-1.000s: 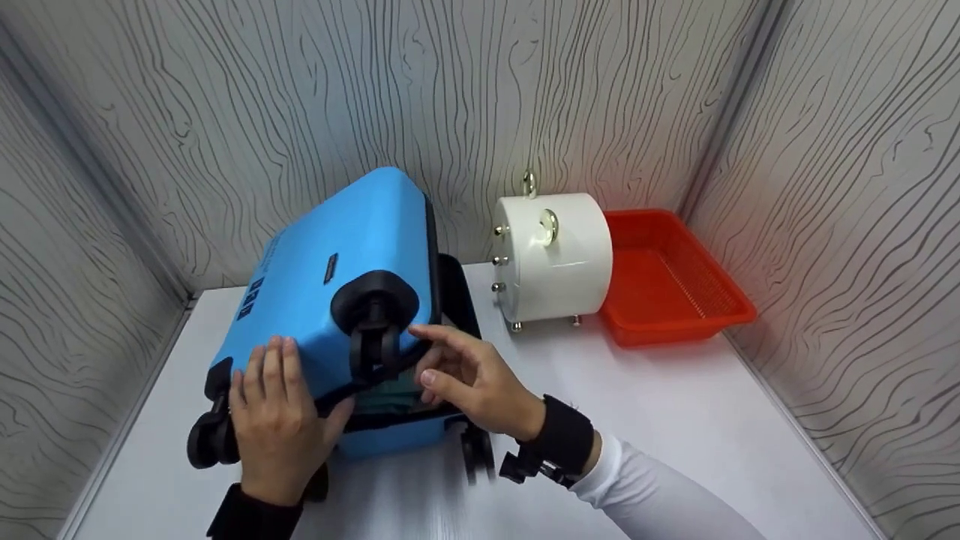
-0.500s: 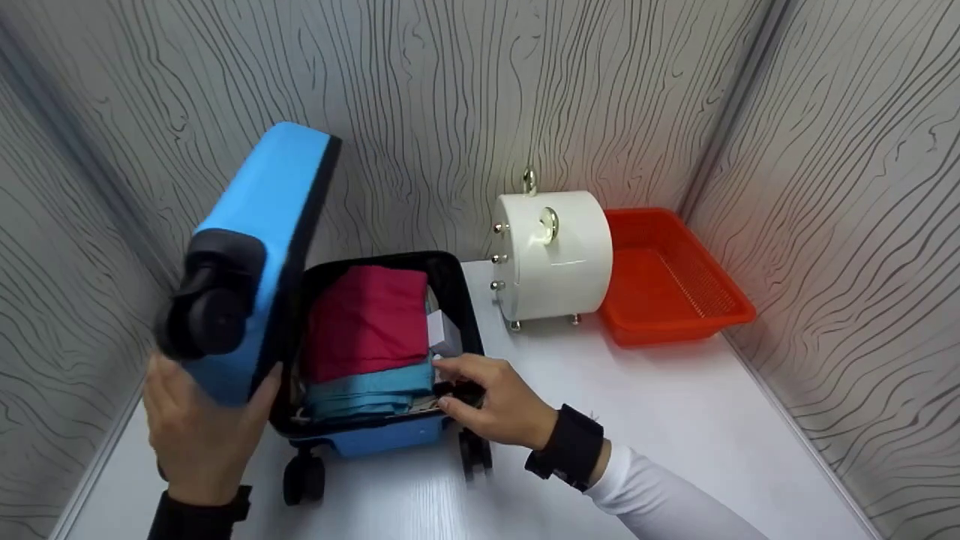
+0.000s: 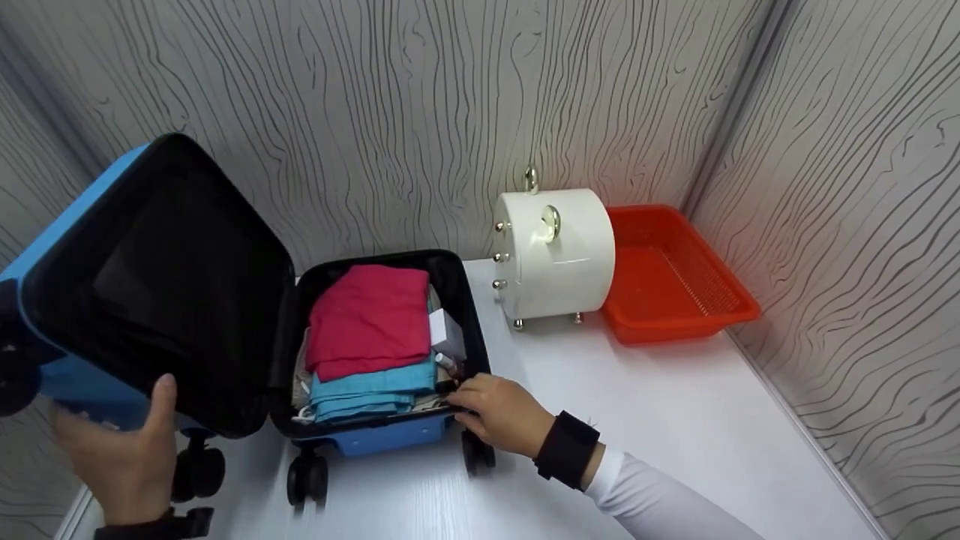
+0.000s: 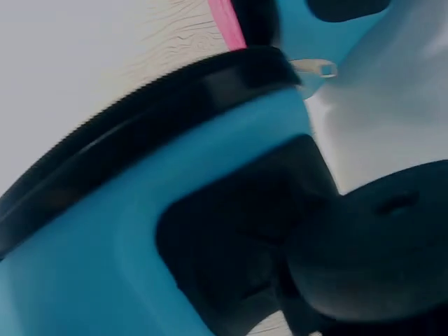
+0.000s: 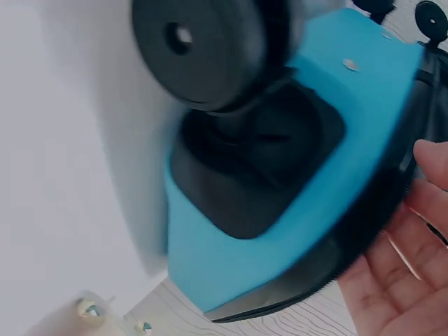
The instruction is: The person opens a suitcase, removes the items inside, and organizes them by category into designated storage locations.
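An open blue suitcase (image 3: 390,439) stands on the white table, its lid (image 3: 180,285) tilted out to the left with the black lining showing. My left hand (image 3: 124,454) grips the lid's near edge, thumb over the rim and fingers on the outer shell. At the base's near right corner, my right hand (image 3: 499,412) holds the black rim, also close up in the right wrist view, where the thumb (image 5: 432,161) lies by the zip. Inside lie a folded red cloth (image 3: 371,319), folded blue cloths (image 3: 371,390), a white box (image 3: 445,334) and a small pale tube (image 3: 445,361).
A white drum (image 3: 559,255) with metal studs and rings stands right of the suitcase, on small feet. Beside it sits a red plastic basket (image 3: 652,326). Wood-patterned panels (image 3: 420,120) enclose the table. Black wheels (image 3: 307,478) jut from the suitcase's near side.
The suitcase lid has swung up and over to the left with my left hand, uncovering the contents. My right hand has moved from near the lid's wheel down to the base's near right corner.
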{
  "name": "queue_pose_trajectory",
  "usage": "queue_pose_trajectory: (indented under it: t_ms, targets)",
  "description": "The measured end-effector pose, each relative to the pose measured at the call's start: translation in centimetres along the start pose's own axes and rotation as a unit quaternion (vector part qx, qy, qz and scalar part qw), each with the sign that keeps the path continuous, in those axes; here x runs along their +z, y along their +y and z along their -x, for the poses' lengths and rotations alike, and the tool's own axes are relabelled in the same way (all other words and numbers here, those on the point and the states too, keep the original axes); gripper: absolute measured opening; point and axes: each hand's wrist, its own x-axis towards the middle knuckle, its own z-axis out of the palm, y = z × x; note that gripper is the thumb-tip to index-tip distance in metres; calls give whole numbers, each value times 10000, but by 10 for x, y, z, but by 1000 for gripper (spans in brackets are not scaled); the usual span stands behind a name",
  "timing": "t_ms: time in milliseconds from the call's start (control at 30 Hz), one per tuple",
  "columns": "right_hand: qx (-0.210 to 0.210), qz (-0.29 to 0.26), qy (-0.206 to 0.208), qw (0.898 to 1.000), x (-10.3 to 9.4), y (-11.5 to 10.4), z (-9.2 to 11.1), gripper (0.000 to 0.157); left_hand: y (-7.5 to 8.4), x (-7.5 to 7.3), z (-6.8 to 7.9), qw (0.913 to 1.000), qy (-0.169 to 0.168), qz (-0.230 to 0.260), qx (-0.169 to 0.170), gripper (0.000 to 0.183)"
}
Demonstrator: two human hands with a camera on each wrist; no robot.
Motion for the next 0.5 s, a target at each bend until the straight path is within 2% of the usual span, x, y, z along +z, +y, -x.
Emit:
queue_pose_trajectory:
  t_ms: [100, 200, 267, 300, 433, 500]
  targets:
    - [-47, 225, 58, 9997, 3, 0, 0, 21, -9, -4, -6, 9967, -114, -5, -803, 91]
    - [-120, 403, 248, 9988, 6, 1, 1, 18, -18, -9, -10, 9870, -276, 7, -1583, 92]
    - [-158, 506, 397, 9978, 7, 1, 2, 14, -24, -12, -12, 9742, -478, -26, -2207, 100]
    - [-168, 541, 469, 9973, 8, 2, 3, 13, -28, -13, -13, 9688, -546, 26, -2416, 102]
    - [-166, 644, 615, 9959, 8, 2, 6, 9, -45, -17, -14, 9451, -868, 175, -3145, 111]
    - [-154, 660, 620, 9958, 8, 2, 7, 8, -54, -19, -14, 9347, -1008, 131, -3406, 113]
